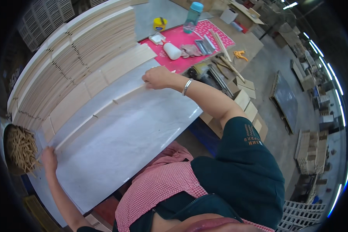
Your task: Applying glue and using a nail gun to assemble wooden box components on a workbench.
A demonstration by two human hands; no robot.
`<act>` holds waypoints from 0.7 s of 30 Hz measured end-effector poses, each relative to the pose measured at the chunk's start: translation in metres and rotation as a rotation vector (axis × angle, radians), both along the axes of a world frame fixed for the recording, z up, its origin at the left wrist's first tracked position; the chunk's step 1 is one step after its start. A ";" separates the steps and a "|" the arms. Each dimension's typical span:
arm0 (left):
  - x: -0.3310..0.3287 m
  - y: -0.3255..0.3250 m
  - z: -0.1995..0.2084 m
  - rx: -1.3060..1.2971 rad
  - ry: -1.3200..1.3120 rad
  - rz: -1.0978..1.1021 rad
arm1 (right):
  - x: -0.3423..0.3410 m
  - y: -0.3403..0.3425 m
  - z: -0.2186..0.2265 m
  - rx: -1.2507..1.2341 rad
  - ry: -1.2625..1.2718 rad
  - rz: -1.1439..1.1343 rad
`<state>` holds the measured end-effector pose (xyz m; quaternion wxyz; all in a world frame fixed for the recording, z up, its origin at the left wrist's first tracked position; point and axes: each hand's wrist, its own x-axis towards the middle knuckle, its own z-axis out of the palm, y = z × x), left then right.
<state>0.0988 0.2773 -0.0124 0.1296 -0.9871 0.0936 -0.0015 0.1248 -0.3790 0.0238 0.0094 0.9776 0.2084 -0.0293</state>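
Note:
A long, narrow pale wooden strip (103, 110) crosses the white tabletop (116, 145) at a slant, with a couple of small dark marks or pieces along it. At its near-left end, my left hand (49, 159) grips it with closed fingers. My right hand (157, 78) has its fingers closed round the far-right end, and a silver bangle circles that wrist. Just beyond the strip, and apart from it, a row of thin flat boards (92, 85) runs roughly parallel. Next to my left hand is a round container full of small wooden sticks (22, 149).
Tall stacks of thin boards (77, 54) line the table's far side. A pink cloth (152, 46) carries a white squeeze bottle (172, 51), a rag (190, 50) and a teal water bottle (192, 17). Pliers (220, 67) and an orange clamp (240, 55) lie to the right.

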 end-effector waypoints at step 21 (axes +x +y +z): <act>-0.118 -0.118 0.015 -1.120 0.292 0.320 | -0.114 0.089 -0.017 0.469 -0.009 -0.098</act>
